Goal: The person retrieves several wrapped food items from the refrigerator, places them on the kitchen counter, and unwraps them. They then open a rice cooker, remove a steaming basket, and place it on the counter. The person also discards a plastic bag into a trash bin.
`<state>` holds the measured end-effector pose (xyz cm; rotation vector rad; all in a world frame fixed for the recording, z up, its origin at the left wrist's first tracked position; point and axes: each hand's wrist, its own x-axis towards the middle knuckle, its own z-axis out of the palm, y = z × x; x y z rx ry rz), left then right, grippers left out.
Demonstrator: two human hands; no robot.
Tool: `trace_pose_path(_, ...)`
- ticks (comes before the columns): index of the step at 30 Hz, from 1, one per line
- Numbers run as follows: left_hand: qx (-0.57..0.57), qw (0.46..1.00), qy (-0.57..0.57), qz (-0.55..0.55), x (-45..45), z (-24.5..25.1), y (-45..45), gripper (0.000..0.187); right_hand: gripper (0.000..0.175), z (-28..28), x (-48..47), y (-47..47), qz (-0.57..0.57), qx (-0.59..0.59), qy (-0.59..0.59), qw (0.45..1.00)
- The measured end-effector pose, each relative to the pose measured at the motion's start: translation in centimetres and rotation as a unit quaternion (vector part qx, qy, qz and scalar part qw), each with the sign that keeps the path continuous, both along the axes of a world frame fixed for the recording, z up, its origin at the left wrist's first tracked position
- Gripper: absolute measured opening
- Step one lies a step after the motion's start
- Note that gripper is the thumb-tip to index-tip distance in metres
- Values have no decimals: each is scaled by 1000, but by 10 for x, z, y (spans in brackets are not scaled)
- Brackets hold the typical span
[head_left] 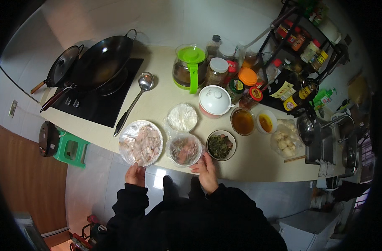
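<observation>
My left hand [135, 175] grips the near rim of a plate of pale meat pieces [141, 143] covered with plastic wrap, thumb on top. The plate reaches the counter's front edge. At the lower right side of a wrapped bowl of reddish meat [184, 149], my right hand [206, 172] holds the rim and the loose film; some fingertips are hidden. Just behind it stands another wrapped bowl with white contents [182, 117]. An unwrapped bowl of dark chopped greens and meat [221, 145] sits right of my right hand.
A ladle [134, 102] lies beside the cooktop [93, 108], which carries a wok [100, 64]. Behind are a green-lidded glass pitcher [189, 69], a lidded white pot [215, 101] and several jars. Rightward are a bowl of brown liquid [242, 121], bagged white pieces [286, 142] and the sink [324, 147].
</observation>
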<state>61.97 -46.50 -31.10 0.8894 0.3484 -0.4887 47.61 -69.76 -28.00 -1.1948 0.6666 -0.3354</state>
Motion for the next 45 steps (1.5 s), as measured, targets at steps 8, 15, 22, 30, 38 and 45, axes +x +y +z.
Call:
trace_pose_path(8, 103, 948, 31, -300, -50, 52, -71, 43, 14, -17, 7, 7, -39, 119, 39, 991)
trace_pose_path(15, 166, 926, -57, -334, -38, 41, -113, 69, 8, -7, -3, 9, -135, 95, 32, 986)
trace_pose_path(22, 144, 926, -98, -336, -38, 39, -119, 64, 9, 22, 15, 17, -134, -98, -38, 985)
trace_pose_path(30, 236, 816, -433, -301, -33, 20, -115, 51, 14, 53, 42, 22, 52, -514, -118, 848)
trace_pose_path(38, 308, 811, -470, -165, -36, 34, -92, 53, 19, 52, 32, 29, 92, -551, -130, 819)
trace_pose_path(45, 212, 907, -328, -159, -16, 56, -72, 9, 27, 39, -3, 28, 73, -496, -136, 854)
